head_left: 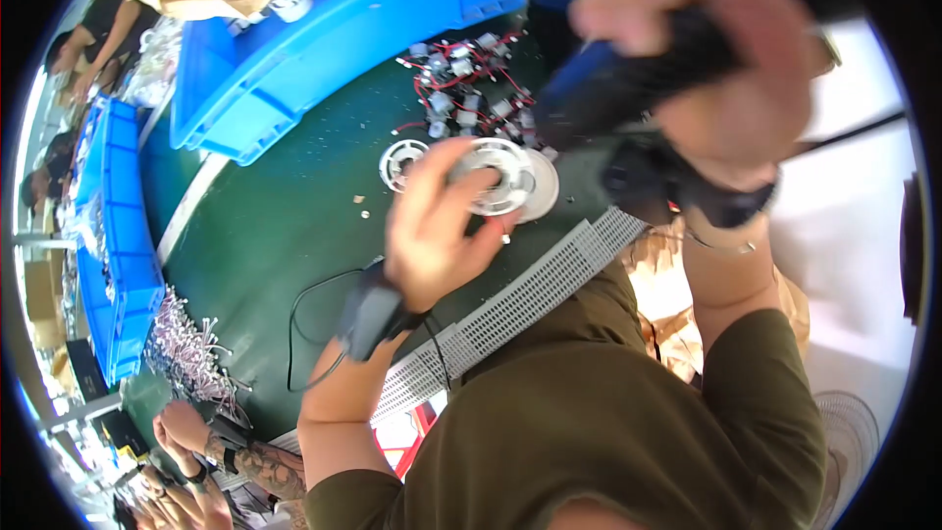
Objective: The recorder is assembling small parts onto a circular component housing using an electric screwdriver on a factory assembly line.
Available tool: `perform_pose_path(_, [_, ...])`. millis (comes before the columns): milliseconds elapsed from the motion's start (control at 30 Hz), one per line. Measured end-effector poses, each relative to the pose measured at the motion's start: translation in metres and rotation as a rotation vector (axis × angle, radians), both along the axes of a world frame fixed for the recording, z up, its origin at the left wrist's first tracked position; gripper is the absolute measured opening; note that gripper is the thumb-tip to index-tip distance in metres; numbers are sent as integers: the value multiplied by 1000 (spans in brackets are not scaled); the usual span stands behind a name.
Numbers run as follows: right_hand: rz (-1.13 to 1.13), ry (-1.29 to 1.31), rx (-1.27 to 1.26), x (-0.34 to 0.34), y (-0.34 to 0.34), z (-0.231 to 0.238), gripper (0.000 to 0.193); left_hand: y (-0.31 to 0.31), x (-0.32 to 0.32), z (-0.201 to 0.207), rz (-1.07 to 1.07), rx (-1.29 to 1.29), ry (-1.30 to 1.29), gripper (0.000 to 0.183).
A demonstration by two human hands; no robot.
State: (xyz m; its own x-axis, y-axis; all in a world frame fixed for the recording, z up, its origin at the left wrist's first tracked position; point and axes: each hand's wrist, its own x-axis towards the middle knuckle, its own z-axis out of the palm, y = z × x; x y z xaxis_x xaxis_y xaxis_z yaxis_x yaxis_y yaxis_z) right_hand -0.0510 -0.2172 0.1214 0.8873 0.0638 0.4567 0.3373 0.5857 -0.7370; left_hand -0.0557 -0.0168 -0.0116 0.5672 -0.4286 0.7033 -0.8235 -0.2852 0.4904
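Left hand (432, 236): A worker's fingers close on a white ring (516, 177) above the green counter (294, 206), the thumb near its lower edge.
Right hand (751, 88): Blurred at upper right, its fingers wrap a dark tool (613, 88) with a blue patch; the tool's working end is too smeared to make out.
Ring: It sits at the left fingers, partly overlapping a white disc (543, 191); a second ring (400, 163) lies just to the left.
Wired parts (461, 88): A heap of small pale blocks with red leads lies beyond the rings, in front of a long blue bin (363, 39).
Counter's near edge: A perforated strip (530, 280) runs along it, close to the worker's body.
Ring and tool, the step: The left hand appears to be steadying or positioning the ring while the right holds the tool apart from it.
Ring and tool, the next move: It likely calls for a firm left grip and, if the tool is to be used, a careful aim clear of the left fingers.
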Motion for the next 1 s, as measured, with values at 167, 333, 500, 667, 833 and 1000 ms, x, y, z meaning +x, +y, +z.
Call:
perform_pose_path(167, [-200, -216, -417, -11, -23, -3, 50, 148, 44, 32, 746, 275, -146, 32])
perform_pose_path(333, [-315, -166, -443, -3, -23, -17, 41, 263, 63, -30, 902, 705, 0, 53])
perform_pose_path(500, [-406, 13, -438, 8, -13, -18, 42, 142, 33, 22, 879, 352, -91, 45])
perform_pose_path(667, [-73, 41, 74, 9, -17, 2, 77, 66, 30, 12, 301, 414, 96, 44])
perform_pose_path(833, [-118, -25, 184, 11, -2, 20, 67, 72, 32, -3, 212, 298, 273, 48])
perform_pose_path(1000, [-104, -37, 109, 12, -29, 9, 63, 71, 34, 0, 74, 469, 340, 69])
